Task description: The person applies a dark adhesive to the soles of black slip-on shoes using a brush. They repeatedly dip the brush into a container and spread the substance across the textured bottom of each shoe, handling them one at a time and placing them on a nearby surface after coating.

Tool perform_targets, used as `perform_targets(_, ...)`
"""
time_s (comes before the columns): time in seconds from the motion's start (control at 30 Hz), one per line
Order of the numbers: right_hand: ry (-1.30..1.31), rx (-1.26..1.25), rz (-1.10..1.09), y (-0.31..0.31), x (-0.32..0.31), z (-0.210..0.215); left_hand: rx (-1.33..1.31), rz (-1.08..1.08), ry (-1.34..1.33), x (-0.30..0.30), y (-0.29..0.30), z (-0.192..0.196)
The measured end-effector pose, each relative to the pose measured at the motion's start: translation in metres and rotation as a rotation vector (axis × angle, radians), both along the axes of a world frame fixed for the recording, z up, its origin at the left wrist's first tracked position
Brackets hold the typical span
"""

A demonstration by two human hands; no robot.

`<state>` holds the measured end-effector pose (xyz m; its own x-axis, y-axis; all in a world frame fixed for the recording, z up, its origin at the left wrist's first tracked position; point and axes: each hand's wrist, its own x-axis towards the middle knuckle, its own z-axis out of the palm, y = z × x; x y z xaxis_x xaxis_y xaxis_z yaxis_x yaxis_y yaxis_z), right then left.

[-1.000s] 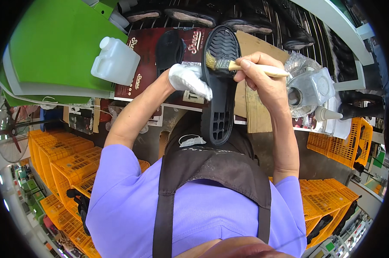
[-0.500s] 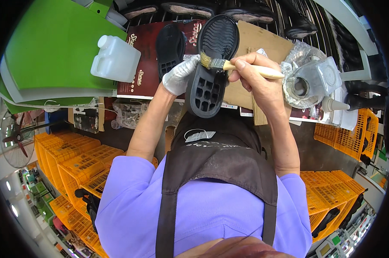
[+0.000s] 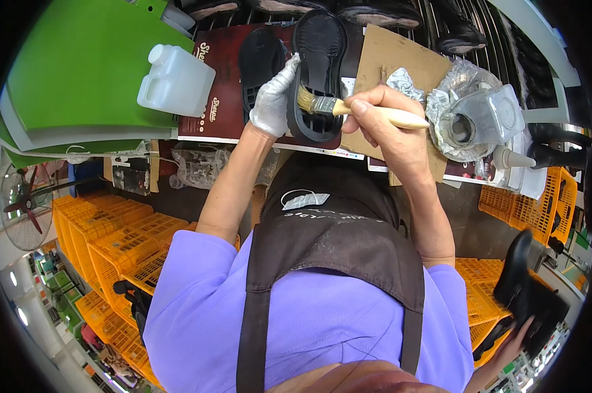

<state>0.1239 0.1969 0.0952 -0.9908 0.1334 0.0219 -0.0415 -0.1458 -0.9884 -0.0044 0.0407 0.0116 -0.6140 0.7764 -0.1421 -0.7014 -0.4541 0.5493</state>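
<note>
The black shoe sole [image 3: 317,72] is held upright above the tabletop [image 3: 400,52]. The gloved left hand [image 3: 273,98] has its grip closed on the sole's left edge. The right hand [image 3: 381,121] pinches a brush [image 3: 355,110], bristles touching the sole. A white jug [image 3: 175,80] stands well left; a foil-wrapped jar [image 3: 472,118] sits right.

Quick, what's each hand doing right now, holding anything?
Left hand: gloved, closed on the black shoe sole, holding it up.
Right hand: bare, closed on the paintbrush, bristles against the sole.
</note>
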Motion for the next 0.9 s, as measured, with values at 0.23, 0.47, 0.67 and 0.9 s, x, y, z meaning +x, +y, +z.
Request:
perform_targets(0.23,-0.055,0.097,0.042,-0.002,0.002,0.01,0.038,-0.068,-0.108,0.009,0.008,0.027)
perform_targets(0.47,-0.022,0.162,0.123,0.002,0.001,0.02,0.032,-0.175,-0.112,0.005,0.009,0.028)
perform_targets(0.67,-0.045,0.256,0.308,0.014,-0.009,0.034,-0.014,-0.418,-0.183,-0.004,0.007,0.028)
perform_targets(0.9,-0.006,0.281,0.567,0.023,-0.031,0.038,-0.122,-0.613,-0.053,-0.007,0.0,0.041)
